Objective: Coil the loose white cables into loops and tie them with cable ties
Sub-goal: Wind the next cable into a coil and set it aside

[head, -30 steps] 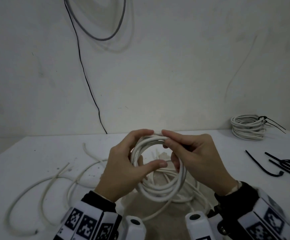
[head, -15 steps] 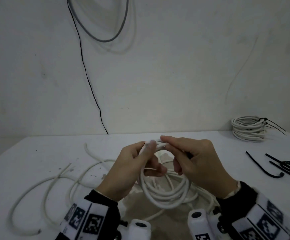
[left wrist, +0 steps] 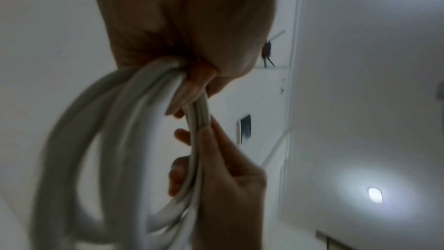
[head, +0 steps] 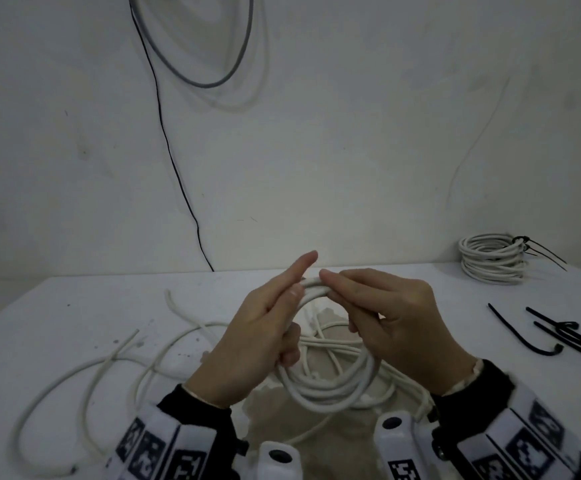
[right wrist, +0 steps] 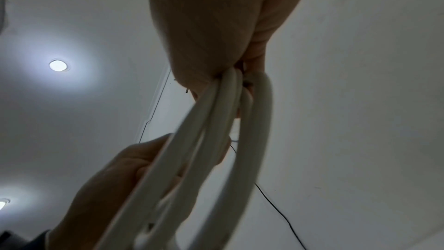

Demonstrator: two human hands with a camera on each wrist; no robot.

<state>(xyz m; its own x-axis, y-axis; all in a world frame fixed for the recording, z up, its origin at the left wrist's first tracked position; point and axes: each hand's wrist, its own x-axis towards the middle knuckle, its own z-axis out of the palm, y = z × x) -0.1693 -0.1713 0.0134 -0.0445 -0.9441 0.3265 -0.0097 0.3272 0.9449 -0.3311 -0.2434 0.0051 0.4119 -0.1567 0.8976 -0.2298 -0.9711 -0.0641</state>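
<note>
Coil (head: 327, 386) of white cable hangs upright between both hands above the worktop (head: 74, 306), its top arc pinched where the fingertips meet and its lower arc sagging toward the person. Left hand (head: 258, 337) grips the coil's left side, fingers curled through the loop while the forefinger points free above it. Right hand (head: 396, 323) pinches the top strands just beside the left fingertips. Neither hand is nearer; they share one bundle of several thick, smooth turns. Loose cable (head: 84, 375) trails left of the coil across the worktop, so more winding seems due. Black cable ties (head: 559, 337) lie well right of the coil, on the right hand's side. A finished, tied coil (head: 490, 259) sits beyond them.
</note>
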